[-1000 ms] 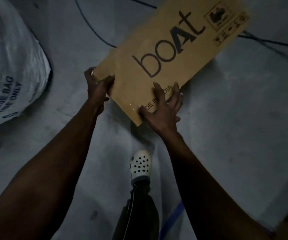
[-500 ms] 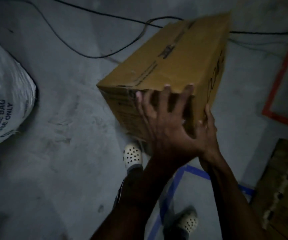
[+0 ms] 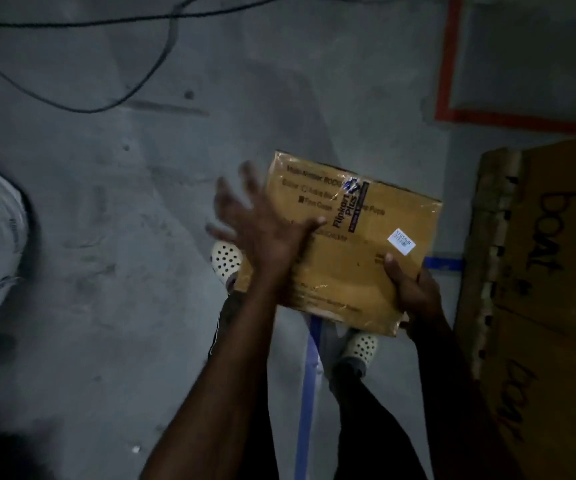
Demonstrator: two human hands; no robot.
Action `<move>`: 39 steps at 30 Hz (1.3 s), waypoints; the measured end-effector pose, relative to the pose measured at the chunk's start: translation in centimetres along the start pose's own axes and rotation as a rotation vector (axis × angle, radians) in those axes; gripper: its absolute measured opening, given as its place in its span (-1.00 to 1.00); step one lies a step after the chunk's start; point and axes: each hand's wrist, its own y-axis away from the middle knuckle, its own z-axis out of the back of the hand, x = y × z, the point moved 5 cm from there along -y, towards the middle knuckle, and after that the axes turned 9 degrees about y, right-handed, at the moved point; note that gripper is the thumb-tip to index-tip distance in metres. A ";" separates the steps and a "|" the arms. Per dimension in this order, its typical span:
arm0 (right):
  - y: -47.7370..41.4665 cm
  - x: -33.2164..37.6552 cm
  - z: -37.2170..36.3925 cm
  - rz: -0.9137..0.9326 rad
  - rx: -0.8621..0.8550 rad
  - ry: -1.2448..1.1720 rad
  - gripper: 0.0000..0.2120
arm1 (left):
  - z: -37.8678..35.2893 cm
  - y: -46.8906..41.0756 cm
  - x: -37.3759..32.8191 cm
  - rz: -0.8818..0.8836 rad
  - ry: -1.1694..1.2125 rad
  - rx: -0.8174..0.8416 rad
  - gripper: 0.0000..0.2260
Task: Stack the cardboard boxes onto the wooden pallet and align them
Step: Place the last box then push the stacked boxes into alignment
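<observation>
Together we hold the cardboard box point(image 3: 342, 244): right hand point(image 3: 414, 296) gripping its near-right corner, left hand point(image 3: 266, 230) spread wide, blurred, against its left side.

Head-worn view, steeply downward, close over floor point(image 3: 113, 306)

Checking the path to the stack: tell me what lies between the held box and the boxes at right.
In the head view, only bare grey floor and a strip of blue tape separate the held box from the stacked boxes; nothing stands there.
</observation>
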 end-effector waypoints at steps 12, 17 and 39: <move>4.4 -2.6 11.7 0.115 -0.110 -0.036 -0.40 | 1.9 12.8 -4.8 0.025 0.254 0.159 -0.11; 12.4 -3.6 22.8 0.302 -0.179 0.023 -0.27 | 5.1 26.5 -8.6 -0.053 0.336 0.031 -0.18; 41.6 -47.4 53.7 0.356 -0.476 0.057 -0.38 | 1.0 82.2 -1.8 -0.367 0.139 0.041 -0.19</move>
